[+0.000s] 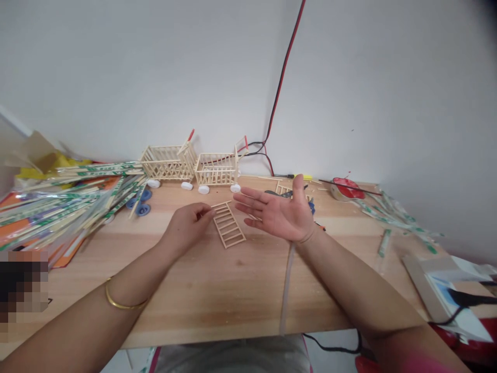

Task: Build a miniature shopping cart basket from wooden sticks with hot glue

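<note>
My left hand (189,228) pinches the upper left corner of a small ladder-like frame (229,225) made of thin wooden sticks, which lies on the table or is tilted just above it; I cannot tell which. To the right, my right hand (285,211) is open with its palm turned up, fingers stretched toward the frame and thumb raised. It holds nothing. Behind and partly hidden by this hand are more stick pieces (285,188) and a dark-handled tool (285,194).
Two small stick-built carts (169,161) with white wheels stand against the wall. Packaged wooden sticks (112,199) pile up at the left, beside blue wheels (143,209). A red dish (348,189) and wrappers (404,225) lie right, with a white box (421,290) nearer. A red-black cable (280,77) hangs behind.
</note>
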The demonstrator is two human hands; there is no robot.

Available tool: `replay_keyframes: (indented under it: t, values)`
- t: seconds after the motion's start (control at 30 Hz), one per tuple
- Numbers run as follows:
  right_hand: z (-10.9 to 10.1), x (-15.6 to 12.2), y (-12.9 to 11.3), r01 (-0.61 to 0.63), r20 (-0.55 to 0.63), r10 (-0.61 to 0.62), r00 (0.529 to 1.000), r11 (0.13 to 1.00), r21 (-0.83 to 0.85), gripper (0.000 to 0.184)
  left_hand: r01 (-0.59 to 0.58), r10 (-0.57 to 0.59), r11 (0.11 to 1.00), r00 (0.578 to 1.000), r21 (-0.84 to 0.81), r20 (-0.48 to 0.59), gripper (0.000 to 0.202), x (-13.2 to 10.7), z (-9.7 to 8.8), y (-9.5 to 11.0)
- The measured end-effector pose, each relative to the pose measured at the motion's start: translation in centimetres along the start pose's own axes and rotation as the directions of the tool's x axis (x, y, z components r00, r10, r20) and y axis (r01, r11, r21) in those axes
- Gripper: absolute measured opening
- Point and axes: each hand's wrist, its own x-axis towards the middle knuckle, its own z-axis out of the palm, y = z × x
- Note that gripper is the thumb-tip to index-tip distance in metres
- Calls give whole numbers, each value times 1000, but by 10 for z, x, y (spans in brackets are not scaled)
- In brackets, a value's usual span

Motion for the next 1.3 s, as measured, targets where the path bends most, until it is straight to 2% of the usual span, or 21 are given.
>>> replay_keyframes:
  t: [0.03,0.1,0.13,0.23,0.3,0.37,0.43,0.5,0.77,0.83,0.93,1.0,1.07,1.13,1.3]
  values:
    - [-5,1,3,-24,-30,23,999,999,-41,60,1,0,999,1000,51,-25,32,2,-1,-3]
    - [-13,2,10,-100,-127,71,989,964,-245,54,-5,19,987,996,161,-86,32,7,-2,-11]
    - [-16,2,13,-143,-173,80,982,908,-393,48,-14,39,976,992,215,-116,32,10,-2,-15]
    - [-17,1,19,-212,-196,95,976,626,-751,31,-64,122,933,982,355,-143,34,18,0,-25]
    - [-10,-2,19,-222,-180,133,975,483,-847,25,-103,161,910,980,401,-114,34,22,3,-29]
    - [0,-5,19,-235,-201,126,971,379,-895,22,-125,174,902,981,412,-83,34,24,8,-30]
    - [9,-6,21,-239,-226,79,971,292,-926,19,-130,171,903,983,409,-66,33,24,11,-29]
    - [17,-6,24,-243,-242,35,970,245,-939,16,-129,163,909,985,397,-55,32,24,13,-28]
    - [26,-2,31,-260,-264,16,964,231,-938,10,-97,119,959,991,265,-67,26,25,9,-23]
    - [23,-1,30,-242,-252,-3,968,264,-934,10,-59,72,985,994,160,-80,25,25,7,-21]
    - [16,0,29,-201,-234,-59,971,335,-921,8,38,-45,995,996,-92,-83,26,24,2,-21]
    - [12,1,28,-207,-253,-84,964,365,-908,6,113,-132,953,990,-281,-51,27,23,-1,-22]
    - [7,2,28,-225,-275,-72,959,401,-888,4,174,-200,875,980,-451,-10,28,23,-3,-24]
    - [3,4,29,-234,-286,-52,957,444,-865,3,190,-222,792,975,-580,16,26,23,-4,-25]
    - [-3,9,36,-149,-249,-98,964,576,-804,20,153,-197,677,980,-720,23,24,22,-6,-19]
